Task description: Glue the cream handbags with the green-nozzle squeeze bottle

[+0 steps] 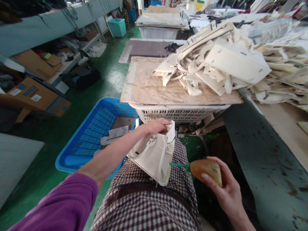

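**White handbag** point(154, 157): pale, with loose threads at its edges. It lies tilted on the lap, on a checked apron point(149, 205), just below the centre of the view.

**Left hand** point(156, 125): at the bag's 12 o'clock, grip closed over the top edge. A purple sleeve point(62, 205) runs off toward 7 o'clock.

**Right hand** point(223, 189): at the bag's 4 o'clock, grip wrapped round an amber squeeze bottle point(207, 170). Its green nozzle point(179, 165) points toward 9 o'clock, tip just beside the bag's side; contact cannot be told.

**Blue basket** point(79, 150): on the green floor at 9 o'clock, with flat grey pieces inside.

**White basket** point(178, 113): at 12 o'clock, carrying a wooden board point(149, 86).

**Heap of cream bag parts** point(216, 61): on the board, at 1 o'clock.

**Bench** point(264, 160): at 3 o'clock, with a dark, worn top.

**Cardboard boxes** point(31, 94): at 10 o'clock, below the shelving.
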`<state>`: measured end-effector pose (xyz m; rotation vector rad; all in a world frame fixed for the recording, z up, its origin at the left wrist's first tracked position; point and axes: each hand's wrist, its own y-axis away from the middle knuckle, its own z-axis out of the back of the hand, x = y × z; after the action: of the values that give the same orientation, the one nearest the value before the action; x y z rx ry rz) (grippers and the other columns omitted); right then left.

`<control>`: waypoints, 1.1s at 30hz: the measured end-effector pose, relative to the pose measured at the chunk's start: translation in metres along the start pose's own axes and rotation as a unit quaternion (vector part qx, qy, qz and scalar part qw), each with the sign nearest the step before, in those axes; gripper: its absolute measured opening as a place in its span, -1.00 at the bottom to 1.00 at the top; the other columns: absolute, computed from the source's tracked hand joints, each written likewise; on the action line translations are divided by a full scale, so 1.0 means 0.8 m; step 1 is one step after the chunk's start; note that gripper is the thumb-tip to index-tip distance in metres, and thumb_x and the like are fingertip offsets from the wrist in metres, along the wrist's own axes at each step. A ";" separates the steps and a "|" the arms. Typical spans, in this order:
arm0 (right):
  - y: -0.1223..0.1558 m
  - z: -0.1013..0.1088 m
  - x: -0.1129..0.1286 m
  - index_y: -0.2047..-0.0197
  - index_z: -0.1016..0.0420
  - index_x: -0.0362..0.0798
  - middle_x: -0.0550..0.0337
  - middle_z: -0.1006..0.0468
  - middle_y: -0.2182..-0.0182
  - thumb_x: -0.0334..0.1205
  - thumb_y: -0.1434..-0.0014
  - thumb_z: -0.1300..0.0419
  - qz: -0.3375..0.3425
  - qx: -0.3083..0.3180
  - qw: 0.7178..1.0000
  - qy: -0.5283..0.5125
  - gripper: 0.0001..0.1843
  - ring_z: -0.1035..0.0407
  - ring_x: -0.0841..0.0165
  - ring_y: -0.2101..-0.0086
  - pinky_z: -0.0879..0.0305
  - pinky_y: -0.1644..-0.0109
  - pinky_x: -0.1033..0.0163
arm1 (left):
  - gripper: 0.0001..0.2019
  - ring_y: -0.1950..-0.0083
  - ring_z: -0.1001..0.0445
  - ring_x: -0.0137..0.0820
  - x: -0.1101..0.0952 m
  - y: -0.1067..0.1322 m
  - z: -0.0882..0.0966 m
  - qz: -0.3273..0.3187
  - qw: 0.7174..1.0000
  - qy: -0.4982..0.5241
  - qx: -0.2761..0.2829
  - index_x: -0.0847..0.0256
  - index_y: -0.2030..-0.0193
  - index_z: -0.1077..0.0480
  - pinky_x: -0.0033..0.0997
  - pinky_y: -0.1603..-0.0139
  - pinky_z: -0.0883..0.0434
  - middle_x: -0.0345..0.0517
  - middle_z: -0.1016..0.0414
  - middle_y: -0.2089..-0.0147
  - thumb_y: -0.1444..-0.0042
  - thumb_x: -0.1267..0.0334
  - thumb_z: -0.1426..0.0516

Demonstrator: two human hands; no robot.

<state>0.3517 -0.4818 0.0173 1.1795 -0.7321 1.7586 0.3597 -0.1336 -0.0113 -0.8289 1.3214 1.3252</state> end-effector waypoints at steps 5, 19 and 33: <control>-0.001 -0.006 -0.010 -0.10 -0.46 0.10 0.14 -0.52 0.05 -0.06 -0.08 -0.44 0.034 -0.030 0.999 0.015 -0.47 -0.46 0.25 0.16 -0.45 0.12 0.28 | -0.86 0.36 -0.42 -0.40 0.004 -0.002 -0.002 -0.004 1.000 -0.012 0.006 0.30 0.37 -0.51 -0.42 0.27 -0.38 -0.20 -0.49 0.41 0.08 0.38 -0.14; -0.002 0.009 0.012 -0.04 -0.51 0.06 0.15 -0.56 0.24 0.04 -0.02 -0.44 -0.098 0.063 0.992 -0.046 -0.46 -0.41 0.25 0.40 -0.40 0.46 0.26 | -0.90 0.33 -0.45 -0.37 -0.007 0.006 -0.005 -0.025 0.998 -0.063 -0.016 0.29 0.39 -0.48 -0.35 0.22 -0.42 -0.15 -0.53 0.37 0.01 0.39 -0.12; 0.012 0.017 -0.006 -0.07 -0.46 0.00 0.13 -0.52 0.28 0.04 -0.20 -0.27 -0.186 -0.091 0.934 -0.291 -0.56 -0.30 0.32 0.50 -0.29 0.58 0.27 | -0.80 0.19 -0.46 -0.37 -0.078 0.076 0.006 -0.203 0.940 -0.245 -0.125 0.24 0.38 -0.45 -0.35 0.12 -0.42 -0.10 -0.48 0.27 -0.14 0.46 -0.01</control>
<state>0.3499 -0.4989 0.0181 1.6062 -0.9148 1.0039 0.3163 -0.1323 0.0642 -0.8178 0.5617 1.2680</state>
